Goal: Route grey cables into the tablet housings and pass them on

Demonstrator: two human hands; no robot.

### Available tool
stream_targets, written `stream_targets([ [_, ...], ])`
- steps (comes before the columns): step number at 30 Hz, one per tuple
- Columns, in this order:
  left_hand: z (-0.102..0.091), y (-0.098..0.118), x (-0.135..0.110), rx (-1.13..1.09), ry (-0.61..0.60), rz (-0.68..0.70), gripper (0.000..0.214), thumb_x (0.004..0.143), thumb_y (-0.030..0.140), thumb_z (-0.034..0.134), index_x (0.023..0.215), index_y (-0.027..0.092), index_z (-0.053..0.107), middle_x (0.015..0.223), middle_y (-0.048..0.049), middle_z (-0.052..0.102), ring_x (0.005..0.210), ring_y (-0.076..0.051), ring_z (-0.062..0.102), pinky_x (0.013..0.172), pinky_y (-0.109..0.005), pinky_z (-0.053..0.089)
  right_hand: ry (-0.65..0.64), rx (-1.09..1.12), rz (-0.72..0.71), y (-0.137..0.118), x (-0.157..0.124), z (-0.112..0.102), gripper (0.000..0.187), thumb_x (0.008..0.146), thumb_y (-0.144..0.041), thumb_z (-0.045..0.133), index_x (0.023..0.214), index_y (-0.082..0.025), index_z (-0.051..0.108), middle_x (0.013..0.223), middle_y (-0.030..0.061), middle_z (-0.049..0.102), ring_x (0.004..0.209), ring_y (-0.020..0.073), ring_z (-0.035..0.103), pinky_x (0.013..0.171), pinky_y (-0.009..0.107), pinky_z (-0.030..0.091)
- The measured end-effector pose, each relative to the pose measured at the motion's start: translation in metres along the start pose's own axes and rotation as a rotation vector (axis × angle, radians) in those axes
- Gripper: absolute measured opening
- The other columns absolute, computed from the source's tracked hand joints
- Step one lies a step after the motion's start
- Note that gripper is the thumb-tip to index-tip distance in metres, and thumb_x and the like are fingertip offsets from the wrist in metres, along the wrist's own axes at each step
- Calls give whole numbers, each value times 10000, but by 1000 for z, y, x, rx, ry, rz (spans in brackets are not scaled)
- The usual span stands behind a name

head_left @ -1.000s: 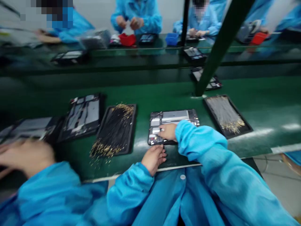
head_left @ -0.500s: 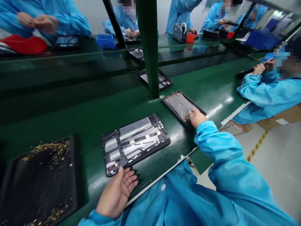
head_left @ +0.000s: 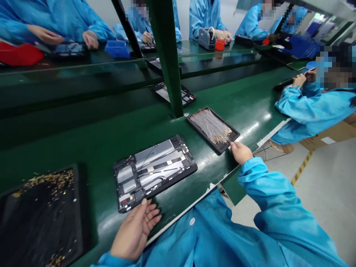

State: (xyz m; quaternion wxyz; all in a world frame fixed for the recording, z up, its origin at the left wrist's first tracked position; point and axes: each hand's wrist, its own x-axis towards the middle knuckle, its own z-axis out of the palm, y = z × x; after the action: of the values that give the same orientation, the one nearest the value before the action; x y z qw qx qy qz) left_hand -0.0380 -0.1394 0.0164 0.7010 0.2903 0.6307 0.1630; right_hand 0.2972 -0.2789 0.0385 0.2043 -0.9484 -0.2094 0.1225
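An opened tablet (head_left: 155,172), its inner parts and flat battery showing, lies on the green bench in front of me. My left hand (head_left: 139,226) is open at its near left corner, thumb tip against the edge and fingers loosely curved. To the right, a black tray (head_left: 221,150) holds a bundle of thin grey cables (head_left: 210,126) with gold-coloured connector ends. My right hand (head_left: 241,152) is pinched at the tray's near right corner, apparently on the end of a thin grey cable that is mostly hidden by the fingers.
A dark tray (head_left: 36,215) with scattered small gold pieces sits at the left. A green post (head_left: 167,55) rises behind the cable tray, with another opened tablet (head_left: 187,95) beside it. Co-workers in blue (head_left: 311,107) sit to the right and across the bench.
My right hand has drawn back from the cable bundle to the tray's near right corner. My left hand stays beside the tablet. The view has shifted slightly.
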Motion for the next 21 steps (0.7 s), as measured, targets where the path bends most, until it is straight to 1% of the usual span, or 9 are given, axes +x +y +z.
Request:
stream_targets([
  [4, 3, -4, -4, 132, -26, 84, 212, 742, 325, 564, 821, 129, 562, 718, -42, 591, 633, -139, 581, 568, -262, 506, 71, 23, 16, -18, -31, -19, 419, 818, -474, 343, 878, -192, 647, 820, 86, 655, 814, 246, 586, 695, 337, 414],
  [7, 4, -7, -15, 380, -103, 230, 388, 723, 449, 541, 938, 128, 582, 842, -74, 615, 696, -170, 596, 674, -330, 507, 163, 138, -124, -43, -63, -26, 399, 801, -501, 393, 854, -195, 643, 774, 52, 652, 749, 209, 587, 666, 308, 430],
  [9, 6, -8, -27, 545, -191, 354, 460, 740, 470, 501, 1076, 160, 552, 958, -83, 616, 762, -184, 603, 766, -363, 484, 103, 225, -323, -60, -85, -23, 313, 792, -454, 455, 797, -202, 640, 781, 39, 651, 753, 186, 584, 692, 292, 434],
  [11, 9, -8, -38, 654, -276, 510, 473, 757, 445, 480, 1157, 195, 514, 1012, -75, 615, 849, -194, 594, 836, -371, 451, -130, 321, -537, -74, -104, -15, 230, 789, -385, 495, 735, -208, 631, 798, 27, 652, 787, 165, 584, 725, 269, 433],
  [12, 11, -8, -42, 692, -314, 587, 461, 760, 425, 478, 1164, 206, 514, 1015, -71, 620, 886, -199, 585, 858, -371, 438, -306, 366, -608, -80, -112, -9, 205, 784, -361, 510, 713, -207, 627, 789, 21, 652, 791, 156, 585, 725, 258, 435],
  [14, 15, -8, -48, 735, -385, 697, 407, 754, 379, 491, 1126, 225, 551, 1010, -63, 631, 932, -207, 570, 887, -371, 418, -701, 438, -601, -89, -123, 5, 190, 766, -353, 536, 694, -200, 623, 732, 8, 646, 732, 137, 585, 675, 238, 444],
  [17, 18, -9, -49, 692, -430, 723, 286, 726, 328, 529, 976, 240, 636, 962, -58, 647, 919, -218, 576, 892, -371, 414, -1150, 515, -297, -94, -130, 29, 231, 735, -408, 553, 701, -187, 612, 625, -18, 606, 515, 85, 514, 485, 198, 409],
  [19, 19, -9, -48, 635, -393, 698, 243, 696, 317, 565, 906, 236, 659, 934, -63, 653, 903, -230, 581, 884, -374, 417, -1258, 552, -73, -93, -129, 43, 256, 721, -436, 550, 708, -184, 595, 547, -39, 558, 401, 58, 433, 364, 174, 322],
  [21, 21, -8, -47, 634, -349, 686, 222, 685, 322, 579, 871, 238, 666, 897, -62, 660, 862, -233, 591, 852, -376, 433, -1270, 568, 41, -92, -126, 52, 269, 706, -449, 559, 716, -181, 582, 495, -52, 519, 354, 54, 398, 306, 165, 251],
])
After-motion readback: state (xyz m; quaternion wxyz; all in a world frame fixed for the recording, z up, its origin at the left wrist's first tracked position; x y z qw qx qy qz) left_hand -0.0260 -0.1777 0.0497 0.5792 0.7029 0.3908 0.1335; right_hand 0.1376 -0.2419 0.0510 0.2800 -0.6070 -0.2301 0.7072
